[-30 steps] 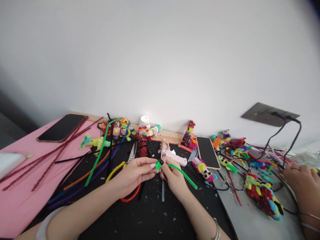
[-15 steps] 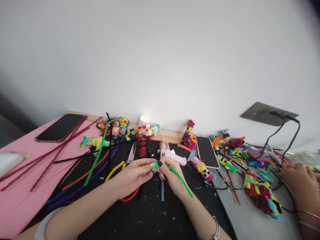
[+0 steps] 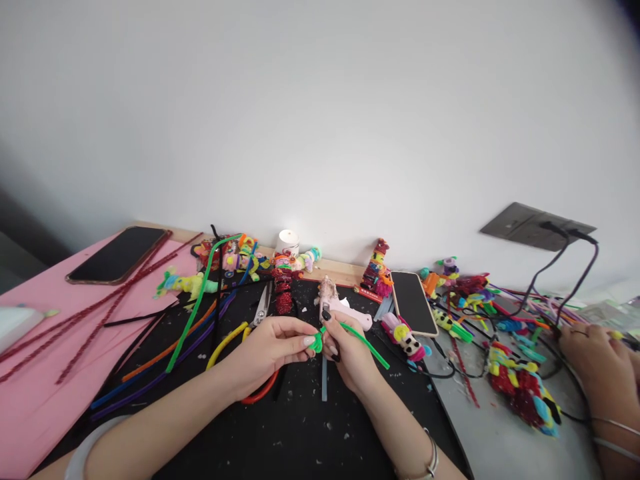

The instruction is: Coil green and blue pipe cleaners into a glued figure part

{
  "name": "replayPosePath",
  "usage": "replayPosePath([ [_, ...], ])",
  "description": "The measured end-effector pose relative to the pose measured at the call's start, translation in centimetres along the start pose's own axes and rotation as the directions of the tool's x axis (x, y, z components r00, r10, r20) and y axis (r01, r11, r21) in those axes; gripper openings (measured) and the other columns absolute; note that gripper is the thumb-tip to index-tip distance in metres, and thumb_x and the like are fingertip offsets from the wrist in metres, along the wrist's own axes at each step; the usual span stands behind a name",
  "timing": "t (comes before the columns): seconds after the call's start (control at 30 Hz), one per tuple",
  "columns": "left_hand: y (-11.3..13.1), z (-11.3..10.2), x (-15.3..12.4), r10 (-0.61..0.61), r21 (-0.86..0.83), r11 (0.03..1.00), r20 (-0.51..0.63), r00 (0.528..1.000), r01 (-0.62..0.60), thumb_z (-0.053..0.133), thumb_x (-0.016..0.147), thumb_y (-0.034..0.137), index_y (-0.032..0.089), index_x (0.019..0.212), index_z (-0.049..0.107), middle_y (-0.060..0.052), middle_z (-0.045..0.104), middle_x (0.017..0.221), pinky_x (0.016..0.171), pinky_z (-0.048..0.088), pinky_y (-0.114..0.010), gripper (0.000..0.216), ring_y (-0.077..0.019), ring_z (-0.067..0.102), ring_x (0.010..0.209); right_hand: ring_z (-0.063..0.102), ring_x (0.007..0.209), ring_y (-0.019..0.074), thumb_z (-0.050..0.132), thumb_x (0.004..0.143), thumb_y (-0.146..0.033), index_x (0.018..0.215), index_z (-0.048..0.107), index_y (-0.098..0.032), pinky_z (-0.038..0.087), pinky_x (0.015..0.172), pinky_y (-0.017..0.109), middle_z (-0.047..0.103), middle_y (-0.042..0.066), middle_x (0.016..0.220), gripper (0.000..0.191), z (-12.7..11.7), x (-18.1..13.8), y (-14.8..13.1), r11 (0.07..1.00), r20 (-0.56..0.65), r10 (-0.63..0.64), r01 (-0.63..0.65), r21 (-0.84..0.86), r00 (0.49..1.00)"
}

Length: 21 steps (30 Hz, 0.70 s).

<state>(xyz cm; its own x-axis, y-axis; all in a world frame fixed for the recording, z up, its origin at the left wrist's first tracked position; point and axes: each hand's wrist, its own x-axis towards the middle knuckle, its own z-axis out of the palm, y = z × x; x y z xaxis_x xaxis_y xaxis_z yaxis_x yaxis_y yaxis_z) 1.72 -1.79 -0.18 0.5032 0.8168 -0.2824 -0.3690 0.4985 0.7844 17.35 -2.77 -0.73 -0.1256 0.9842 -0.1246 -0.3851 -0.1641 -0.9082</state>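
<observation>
A bright green pipe cleaner (image 3: 367,347) runs between my hands. Its left end is curled into a small bunch, pinched by the thumb and fingers of my left hand (image 3: 280,350). My right hand (image 3: 347,350) grips the stem beside that bunch, and the free tail sticks out to the right over the wrist. Just behind my right hand lies a pale pink glue gun (image 3: 350,312), with a clear glue stick (image 3: 325,381) below it. Scissors (image 3: 227,341) with yellow and orange handles lie partly hidden under my left hand and forearm.
Loose pipe cleaners (image 3: 193,340) and a dark phone (image 3: 119,255) lie left, partly on pink board (image 3: 30,427). Pipe-cleaner figures (image 3: 284,283) line the back edge. A second phone (image 3: 414,303) lies right. Another person's hand (image 3: 597,360) rests at far right, near cables.
My right fingers have shifted their grip along the green pipe cleaner, the thumb now pointing up. The curled bunch has turned and sits slightly lower between my hands.
</observation>
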Motion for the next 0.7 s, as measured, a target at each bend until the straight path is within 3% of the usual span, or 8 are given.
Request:
replayPosePath([
  [0.27,0.07,0.14,0.08,0.068,0.095,0.993,0.003,0.998,-0.068,0.075,0.067,0.021,0.017,0.092,0.072,-0.006,0.073,0.092,0.083,0.049,-0.029,0.026,-0.0189,0.065,0.089,0.024,0.039,0.007,0.055,0.08,-0.049,0.057,0.04,-0.02,0.019,0.04,0.023,0.031,-0.008,0.043,0.04,-0.28,0.15,-0.02,0.976,-0.066,-0.07,0.055,-0.211,0.995],
  [0.43,-0.17,-0.23,0.33,0.177,0.239,0.956,-0.008,0.984,-0.17,0.075,0.064,0.016,0.016,0.088,0.071,-0.004,0.074,0.086,0.083,0.049,-0.03,0.024,-0.0181,0.067,0.083,0.025,0.038,0.0087,0.054,0.079,-0.047,0.058,0.043,-0.023,0.021,0.041,0.026,0.031,-0.007,0.044,0.034,0.22,-0.17,-0.09,0.951,-0.093,-0.094,0.062,-0.303,0.991],
  [0.7,0.54,0.31,-0.09,0.222,0.344,0.919,-0.045,0.974,-0.193,0.074,0.062,0.012,0.015,0.08,0.069,-0.004,0.074,0.077,0.076,0.053,-0.029,0.018,-0.0185,0.068,0.076,0.036,0.039,0.0106,0.056,0.078,-0.037,0.057,0.049,-0.027,0.025,0.041,0.03,0.038,-0.004,0.045,0.025,-0.24,-0.09,-0.08,0.938,-0.02,-0.173,0.159,-0.307,0.985],
])
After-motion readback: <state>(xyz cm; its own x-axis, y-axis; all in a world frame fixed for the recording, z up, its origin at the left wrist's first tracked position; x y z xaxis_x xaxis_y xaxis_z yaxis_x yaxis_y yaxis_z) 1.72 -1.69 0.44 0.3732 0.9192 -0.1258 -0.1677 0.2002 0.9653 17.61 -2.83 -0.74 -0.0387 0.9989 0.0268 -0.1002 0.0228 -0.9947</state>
